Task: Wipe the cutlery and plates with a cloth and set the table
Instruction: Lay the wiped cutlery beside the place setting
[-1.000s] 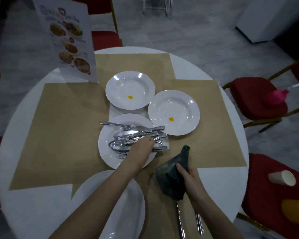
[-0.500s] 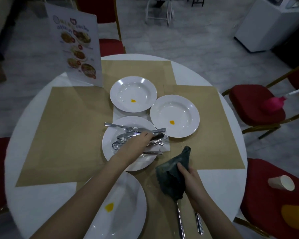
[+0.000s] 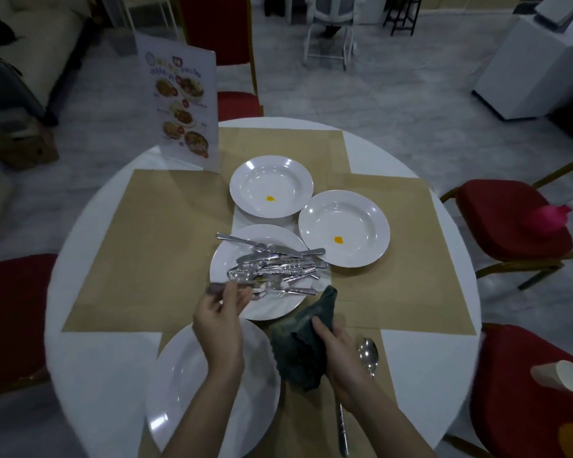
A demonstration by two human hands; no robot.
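- Pinching the handle of one blurred piece of cutlery, the left hand has its fingers curled round the metal just at the near-left rim of the cutlery plate; what kind of piece it is cannot be told.
- Just beyond those fingers, the heap of cutlery lies across that same white plate, knives and spoon bowls tangled, some handles sticking out past the far-right rim.
- Under the left wrist and forearm sits a near plate, white and bare where it shows, its far edge close to the cutlery plate.
- To the right of the left hand, the right hand grips a dark green cloth, fingers wrapped round its bunched middle, one corner of the cloth standing up toward the cutlery plate.
- Right beside the right hand, on its outer side, a spoon lies on the brown paper mat, bowl pointing away from the person; a further handle lies under the right wrist.
- Farther out past the heap, two deep plates each carry a small yellow spot: the far plate ahead, the right plate ahead and to the right, their rims nearly touching.
- Beyond the left hand and to its left, a menu stand rises upright at the far edge of the round white table.
- Red chairs ring the table; a paper cup lies on the one near the right elbow.
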